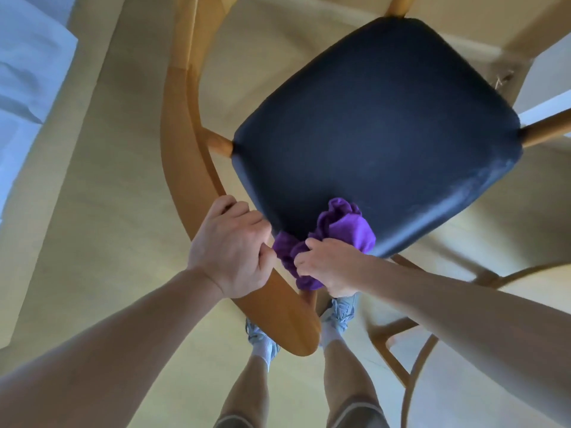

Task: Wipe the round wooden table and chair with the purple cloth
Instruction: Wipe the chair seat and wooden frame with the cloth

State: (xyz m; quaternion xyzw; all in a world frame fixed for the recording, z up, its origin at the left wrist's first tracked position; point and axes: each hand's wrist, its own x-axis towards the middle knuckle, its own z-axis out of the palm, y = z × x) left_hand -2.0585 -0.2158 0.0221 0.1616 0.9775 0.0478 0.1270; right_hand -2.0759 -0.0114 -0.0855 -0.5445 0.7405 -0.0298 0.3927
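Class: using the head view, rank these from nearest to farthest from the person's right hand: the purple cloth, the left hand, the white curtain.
1. Purple cloth: gripped in the right hand, on the seat's near edge.
2. Left hand: just beside, holding the chair's wooden backrest.
3. White curtain: far upper left.

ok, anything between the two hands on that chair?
Head view: only a fold of the purple cloth, which the right hand grips; the left hand holds the curved wooden backrest beside it.

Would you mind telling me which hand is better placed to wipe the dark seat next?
Right. The right hand already grips the purple cloth at the seat edge, while the left hand holds the curved wooden backrest.
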